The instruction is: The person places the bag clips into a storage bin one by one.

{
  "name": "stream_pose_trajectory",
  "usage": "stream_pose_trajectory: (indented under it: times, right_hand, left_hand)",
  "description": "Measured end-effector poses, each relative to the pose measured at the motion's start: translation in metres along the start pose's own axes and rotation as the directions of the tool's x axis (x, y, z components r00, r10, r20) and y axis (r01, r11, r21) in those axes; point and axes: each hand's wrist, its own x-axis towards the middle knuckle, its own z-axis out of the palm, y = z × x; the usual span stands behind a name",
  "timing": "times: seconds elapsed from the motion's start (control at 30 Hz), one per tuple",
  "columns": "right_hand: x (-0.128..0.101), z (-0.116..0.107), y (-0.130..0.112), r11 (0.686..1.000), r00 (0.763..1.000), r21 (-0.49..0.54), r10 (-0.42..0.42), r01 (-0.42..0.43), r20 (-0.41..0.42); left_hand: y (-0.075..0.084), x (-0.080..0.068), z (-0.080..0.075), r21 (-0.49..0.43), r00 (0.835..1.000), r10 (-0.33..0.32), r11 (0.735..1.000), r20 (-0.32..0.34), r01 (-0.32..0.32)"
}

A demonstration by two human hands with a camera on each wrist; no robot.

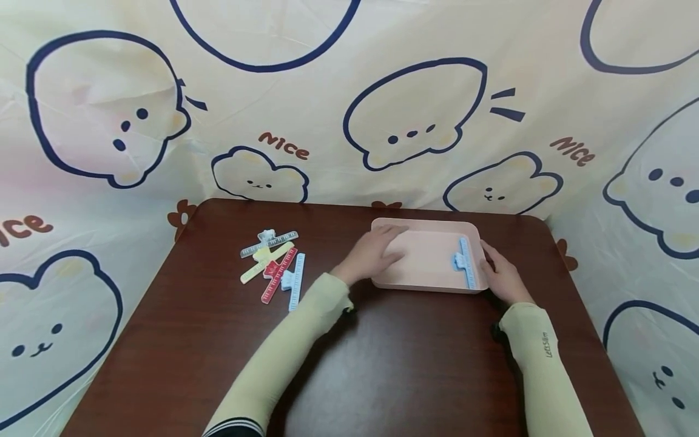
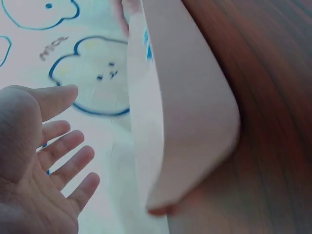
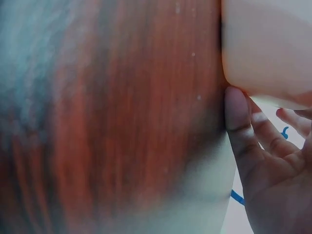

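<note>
Steady the pink tray (image 1: 423, 258) with your right hand (image 1: 503, 278), relaxed fingers against its right wall. Position your open left hand (image 1: 370, 254) over its left end; avoid jolting the blue ruler (image 1: 468, 267) inside, at right.

The left arm (image 1: 284, 361) and right arm (image 1: 546, 370) reach forward; the left hand (image 1: 370, 254) spreads its fingers (image 2: 75, 165), the right hand (image 1: 505, 278) seems slightly bent.

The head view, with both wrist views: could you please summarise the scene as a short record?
Container: pink tray on brown table
Inside: blue ruler clip, toward right end
Left of tray: grey clip, yellow clip, red clip, second blue clip
Left hand: over left end, holding nothing
Right hand: touching right end
</note>
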Motion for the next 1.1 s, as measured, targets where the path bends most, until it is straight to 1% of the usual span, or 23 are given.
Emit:
stream_pose_trajectory:
  times: [0.13,0.3,0.43,0.57,0.6,0.77,0.9,1.0,1.1]
  right_hand:
    - [0.001,0.001,0.000,1.000,1.000,-0.005,0.003,-0.003,-0.001]
    - [0.000,0.000,0.000,1.000,1.000,-0.001,0.012,-0.012,-0.005]
    - [0.000,0.000,-0.002,1.000,1.000,-0.005,0.013,-0.013,-0.004]
    - [0.000,0.001,-0.004,1.000,1.000,-0.013,0.009,-0.009,0.002]
    - [0.000,0.001,-0.004,1.000,1.000,-0.012,0.008,-0.008,0.003]
    - [-0.001,0.001,-0.005,1.000,1.000,-0.004,0.016,-0.016,0.002]
    - [0.000,0.000,-0.003,1.000,1.000,-0.005,0.016,-0.017,-0.004]
    - [0.000,0.001,-0.002,1.000,1.000,-0.008,0.016,-0.016,-0.003]
    - [0.000,0.001,-0.002,1.000,1.000,-0.007,0.015,-0.015,-0.001]
  left_hand:
    - [-0.026,-0.030,-0.023,-0.023,0.998,-0.028,0.999,-0.052,0.027]
    - [-0.060,-0.068,-0.047,-0.025,0.991,-0.097,0.995,-0.091,0.095]
    - [-0.084,-0.100,-0.061,-0.045,0.982,-0.165,0.986,-0.096,0.162]
    - [-0.104,-0.128,-0.069,-0.037,0.970,-0.228,0.974,-0.087,0.225]
    - [-0.109,-0.134,-0.071,-0.029,0.969,-0.233,0.972,-0.080,0.231]
    - [-0.128,-0.157,-0.074,0.012,0.972,-0.234,0.972,-0.032,0.234]
    - [-0.137,-0.172,-0.073,0.021,0.963,-0.270,0.963,0.007,0.270]
    - [-0.142,-0.180,-0.070,0.029,0.958,-0.284,0.959,0.033,0.283]
    - [-0.144,-0.184,-0.068,0.050,0.961,-0.271,0.962,0.055,0.269]
